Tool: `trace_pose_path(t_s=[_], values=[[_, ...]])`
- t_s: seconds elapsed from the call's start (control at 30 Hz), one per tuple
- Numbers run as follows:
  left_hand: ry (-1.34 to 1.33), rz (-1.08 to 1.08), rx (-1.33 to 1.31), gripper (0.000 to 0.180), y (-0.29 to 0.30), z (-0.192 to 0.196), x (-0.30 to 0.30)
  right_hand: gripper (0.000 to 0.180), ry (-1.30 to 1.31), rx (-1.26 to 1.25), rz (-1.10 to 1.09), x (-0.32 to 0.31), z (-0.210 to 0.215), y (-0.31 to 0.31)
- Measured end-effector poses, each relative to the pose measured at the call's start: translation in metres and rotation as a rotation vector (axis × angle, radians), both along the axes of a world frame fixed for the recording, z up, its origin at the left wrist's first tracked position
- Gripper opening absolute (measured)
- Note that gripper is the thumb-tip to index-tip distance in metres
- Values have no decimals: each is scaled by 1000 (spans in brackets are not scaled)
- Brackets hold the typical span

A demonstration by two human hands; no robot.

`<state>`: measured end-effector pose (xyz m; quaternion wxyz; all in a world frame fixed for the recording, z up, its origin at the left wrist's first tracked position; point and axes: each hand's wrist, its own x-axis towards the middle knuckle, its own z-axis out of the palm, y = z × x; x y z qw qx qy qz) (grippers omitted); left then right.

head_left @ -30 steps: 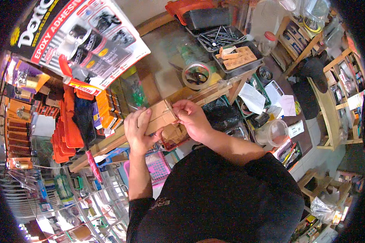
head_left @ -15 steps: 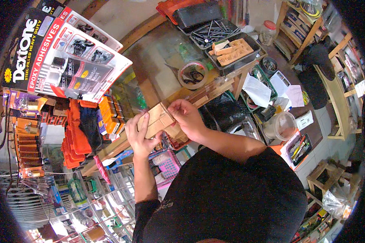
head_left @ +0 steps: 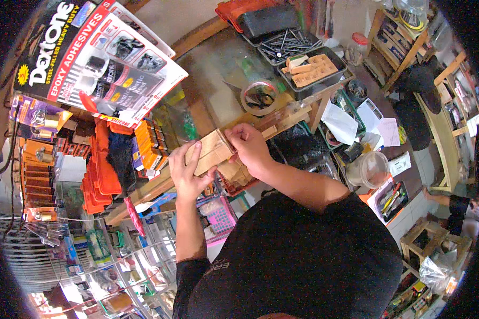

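A tan, oblong, papery-looking packet (head_left: 209, 152), flat-faced and faintly seamed, lies aslant in the hands before a glass-topped wooden counter (head_left: 205, 80); the left hand (head_left: 185, 170) pinches it between fingers and thumb; the right hand (head_left: 248, 151) curls at its right end, its exact pinch indiscernible

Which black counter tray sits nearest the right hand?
The tray holding brown pieces; the tray of dark nails and the black bin lie behind it, farther from the right hand.
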<state>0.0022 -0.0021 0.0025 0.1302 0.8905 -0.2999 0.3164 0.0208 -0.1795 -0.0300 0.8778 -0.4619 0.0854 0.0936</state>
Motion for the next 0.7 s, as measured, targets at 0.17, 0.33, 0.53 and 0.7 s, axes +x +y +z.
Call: trace_pose_path(t_s=[0.17, 0.33, 0.53, 0.7], values=[[-17, -11, -30, 63, -1, -2, 0, 27, 26, -81, -24, 0, 5, 4], [9, 9, -36, 64, 2, -5, 0, 30, -69, -61, -71, 1, -7, 7], [8, 11, -55, 69, -1, -1, -1, 20, -149, -19, -18, -8, -16, 2], [23, 26, -55, 71, -1, 0, -4, 16, -185, 50, 11, -12, -17, 1]])
